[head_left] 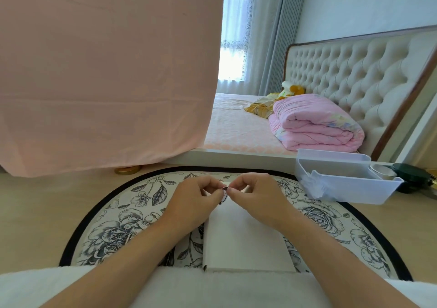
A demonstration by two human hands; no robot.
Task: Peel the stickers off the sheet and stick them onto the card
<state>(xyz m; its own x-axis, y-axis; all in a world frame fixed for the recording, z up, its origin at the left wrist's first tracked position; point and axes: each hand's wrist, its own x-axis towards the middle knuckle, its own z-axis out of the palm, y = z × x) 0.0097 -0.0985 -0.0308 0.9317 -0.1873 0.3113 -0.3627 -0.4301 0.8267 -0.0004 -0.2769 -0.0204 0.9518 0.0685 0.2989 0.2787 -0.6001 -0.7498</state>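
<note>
My left hand (197,200) and right hand (259,194) pinch a small black-and-white sticker (224,195) between curled fingertips. I see it over the far end of the white rectangular card (246,239).

The card (246,241) lies on the mat (118,225); the tray (354,187), at right, seemingly overlaps its edge.

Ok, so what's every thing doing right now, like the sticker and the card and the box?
sticker: pinched between both hands, over the card's far edge
left hand: fingers pinch the sticker
right hand: fingers pinch the sticker
card: lying flat on the mat, bare where it shows
plastic box: open, no lid on
quilt: folded, on the bed
</note>
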